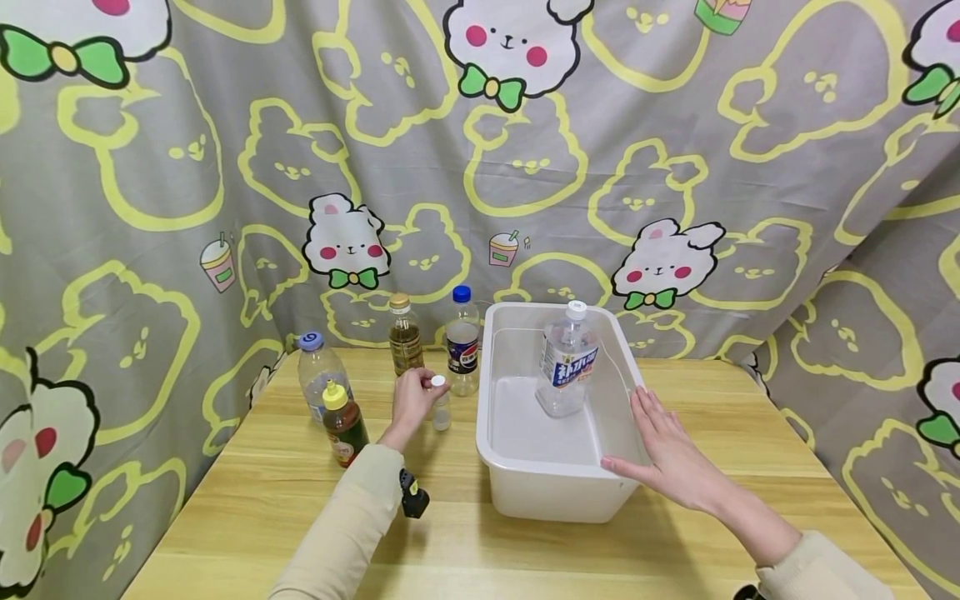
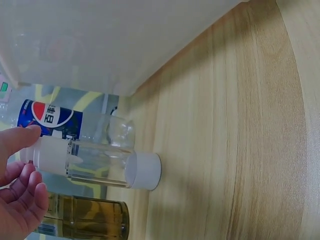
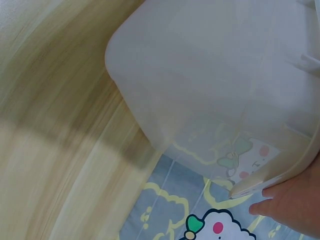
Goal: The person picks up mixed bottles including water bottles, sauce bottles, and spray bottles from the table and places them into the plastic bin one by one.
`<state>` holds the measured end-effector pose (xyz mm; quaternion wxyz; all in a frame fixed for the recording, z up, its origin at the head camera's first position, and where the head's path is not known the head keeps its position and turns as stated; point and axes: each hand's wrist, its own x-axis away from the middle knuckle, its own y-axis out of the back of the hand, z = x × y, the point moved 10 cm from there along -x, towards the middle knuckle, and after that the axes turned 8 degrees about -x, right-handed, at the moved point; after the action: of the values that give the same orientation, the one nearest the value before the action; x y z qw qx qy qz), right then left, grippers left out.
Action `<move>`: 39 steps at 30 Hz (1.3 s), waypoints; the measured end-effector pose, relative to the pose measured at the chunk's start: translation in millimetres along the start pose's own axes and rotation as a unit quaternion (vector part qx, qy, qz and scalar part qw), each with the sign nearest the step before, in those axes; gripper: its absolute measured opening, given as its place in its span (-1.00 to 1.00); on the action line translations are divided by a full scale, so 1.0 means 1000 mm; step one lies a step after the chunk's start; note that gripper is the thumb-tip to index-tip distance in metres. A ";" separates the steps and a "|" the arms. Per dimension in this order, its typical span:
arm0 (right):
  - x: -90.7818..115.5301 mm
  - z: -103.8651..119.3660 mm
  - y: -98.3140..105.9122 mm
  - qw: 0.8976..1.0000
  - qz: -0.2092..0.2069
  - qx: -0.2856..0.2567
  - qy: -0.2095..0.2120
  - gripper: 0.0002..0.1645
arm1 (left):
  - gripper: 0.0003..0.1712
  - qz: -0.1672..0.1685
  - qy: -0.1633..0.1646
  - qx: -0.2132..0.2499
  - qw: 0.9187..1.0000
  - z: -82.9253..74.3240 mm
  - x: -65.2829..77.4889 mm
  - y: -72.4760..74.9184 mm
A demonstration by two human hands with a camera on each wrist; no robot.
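My left hand (image 1: 416,396) pinches the white top of a small clear bottle (image 2: 102,164) between thumb and fingers. That bottle stands upright on the table, with a white base seen in the left wrist view. Over the right rim of a white plastic tub (image 1: 525,468) lies my right hand (image 1: 671,454), its fingers straight and its thumb at the front corner. Inside the tub, a large clear bottle (image 1: 567,371) with a white cap and a blue label stands upright. The right wrist view shows the tub's outer wall (image 3: 200,75) and part of the right hand (image 3: 295,200).
Behind my left hand stand an amber-brown bottle (image 1: 406,337) and a blue-capped Pepsi bottle (image 1: 462,346). To its left are a clear bottle with a lilac cap (image 1: 315,367) and a yellow-topped sauce bottle (image 1: 345,429). A patterned curtain (image 1: 435,167) hangs behind the wooden table (image 1: 247,508).
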<state>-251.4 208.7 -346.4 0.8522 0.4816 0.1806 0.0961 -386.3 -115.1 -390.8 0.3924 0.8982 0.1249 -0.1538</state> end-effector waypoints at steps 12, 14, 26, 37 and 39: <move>0.000 -0.001 -0.001 1.000 0.002 -0.004 -0.001 0.14 | -0.79 0.015 0.020 0.025 0.999 -0.007 0.000 0.008; 0.000 -0.001 -0.001 1.000 0.003 -0.005 0.000 0.14 | -0.80 0.016 0.019 0.028 0.999 -0.011 0.000 0.011; 0.000 -0.001 -0.001 1.000 0.003 -0.004 0.000 0.14 | -0.83 0.013 -0.019 0.025 0.999 -0.038 0.000 0.036; 0.000 -0.001 -0.001 1.000 0.003 -0.006 0.001 0.14 | -0.81 0.016 -0.057 0.041 0.997 -0.065 0.005 0.053; 0.000 -0.001 -0.001 1.000 0.003 -0.007 0.002 0.14 | -0.82 0.014 -0.066 0.041 0.997 -0.072 0.006 0.058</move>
<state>-251.9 208.7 -347.9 0.8550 0.4760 0.1797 0.1008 -347.8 -99.5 -308.5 0.3646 0.9033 0.0795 -0.2118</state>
